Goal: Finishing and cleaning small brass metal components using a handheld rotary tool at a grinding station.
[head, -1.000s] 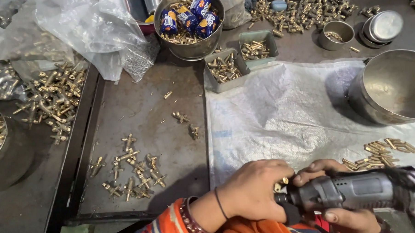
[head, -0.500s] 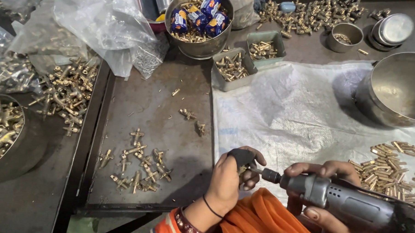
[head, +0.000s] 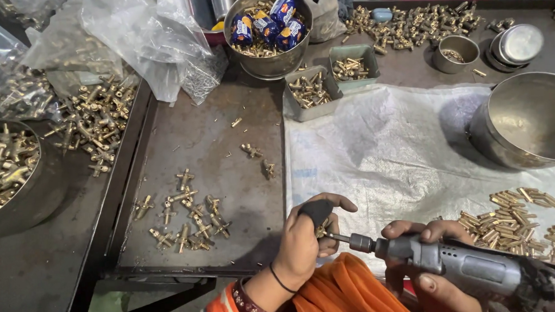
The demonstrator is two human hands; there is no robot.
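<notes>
Since a moment ago the left hand point(head: 305, 244) has drawn back from the grey power driver point(head: 460, 266) and now pinches a small brass fitting point(head: 321, 229) onto its bit; the right hand point(head: 426, 264) stays clamped round the tool's body. Driving looks under way; next calls for holding the fitting square. Loose brass fittings point(head: 187, 217) lie on the dark tray point(head: 228, 145).
</notes>
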